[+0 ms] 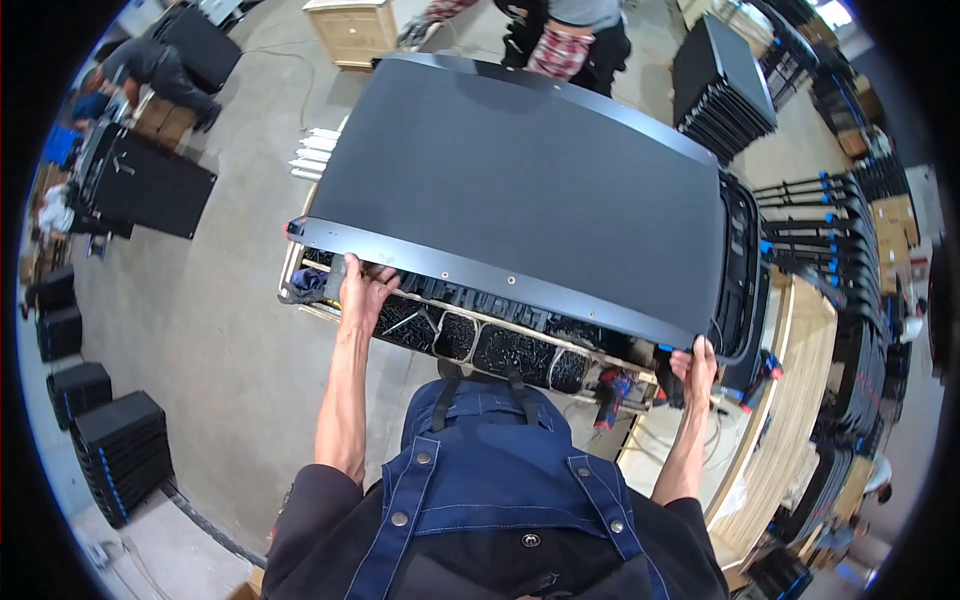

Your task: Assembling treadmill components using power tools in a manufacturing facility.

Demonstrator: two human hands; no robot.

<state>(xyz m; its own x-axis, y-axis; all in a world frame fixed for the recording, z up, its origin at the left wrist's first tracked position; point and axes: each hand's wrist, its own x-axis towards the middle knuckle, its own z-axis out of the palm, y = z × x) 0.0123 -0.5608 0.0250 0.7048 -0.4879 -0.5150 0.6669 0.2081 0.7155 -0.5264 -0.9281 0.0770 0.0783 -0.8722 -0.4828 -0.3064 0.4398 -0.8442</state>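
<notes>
A long dark-grey flat panel (520, 190) with a metal rail along its near and far edges lies across the workbench. My left hand (366, 287) grips the near rail (430, 258) towards its left end, thumb on top and fingers partly curled beneath. Near the rail's right end, my right hand (696, 364) holds the same edge in a similar way. Some fingers of both hands are hidden under the panel. Bins of small dark screws (515, 352) sit below the near edge, between my hands.
A red and blue power drill (612, 397) hangs beside the bins. Across the panel stands a co-worker with plaid sleeves (560, 52). Stacked dark panels (720, 85) are at the far right, and pale boards (785, 440) at the near right. Black stacks (122, 450) stand on the left floor.
</notes>
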